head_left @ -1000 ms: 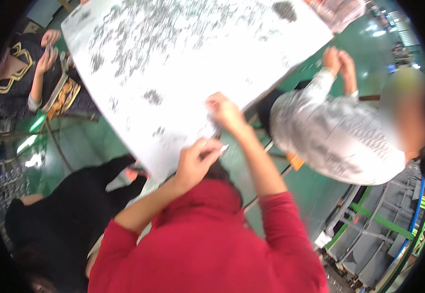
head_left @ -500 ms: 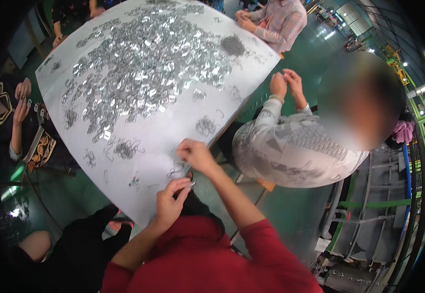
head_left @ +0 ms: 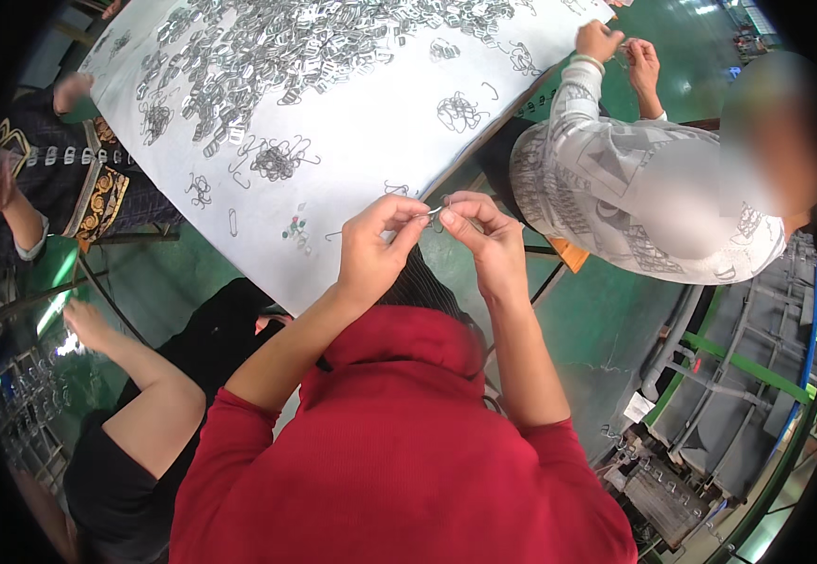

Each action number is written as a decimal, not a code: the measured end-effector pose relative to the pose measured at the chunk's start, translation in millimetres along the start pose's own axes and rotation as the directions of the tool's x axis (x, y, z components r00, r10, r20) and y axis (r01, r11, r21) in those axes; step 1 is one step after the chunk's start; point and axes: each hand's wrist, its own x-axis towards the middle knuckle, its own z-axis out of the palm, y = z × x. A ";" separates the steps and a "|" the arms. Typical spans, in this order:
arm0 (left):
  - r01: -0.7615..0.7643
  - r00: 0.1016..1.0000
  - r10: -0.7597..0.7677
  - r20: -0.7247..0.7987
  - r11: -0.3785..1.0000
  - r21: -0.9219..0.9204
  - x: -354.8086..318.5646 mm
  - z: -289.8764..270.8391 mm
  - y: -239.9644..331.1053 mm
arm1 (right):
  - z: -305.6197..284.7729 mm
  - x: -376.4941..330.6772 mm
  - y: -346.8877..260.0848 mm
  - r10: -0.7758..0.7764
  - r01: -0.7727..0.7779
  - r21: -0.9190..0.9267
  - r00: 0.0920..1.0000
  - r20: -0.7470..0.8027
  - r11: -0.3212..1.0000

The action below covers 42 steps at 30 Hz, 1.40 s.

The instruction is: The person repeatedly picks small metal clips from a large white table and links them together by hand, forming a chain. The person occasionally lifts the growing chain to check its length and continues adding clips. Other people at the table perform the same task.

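Both hands, left hand [head_left: 371,249] and right hand [head_left: 483,240], pinch small thin bent silver wire clip [head_left: 435,212] at its ends, over white table [head_left: 352,188] edge. Likely light, stiff, springy, slippery.

A red ribbed sweater [head_left: 399,451] — sleeves pushed up past the elbows — leaves both forearms bare.

Small wire clip [head_left: 435,212], pinched aloft

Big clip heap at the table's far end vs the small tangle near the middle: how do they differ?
The heap spreads wide and dense across the table; the tangle is one compact knot. The heap lies far from the left hand and right hand; the tangle sits nearer. Both are grey wire pieces, untouched.
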 end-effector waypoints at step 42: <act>0.131 0.958 -0.285 0.019 0.496 0.858 117.4 -73.9 -102.7 | 6.5 -19.6 27.8 -0.328 0.322 -0.184 0.945 -0.004 0.929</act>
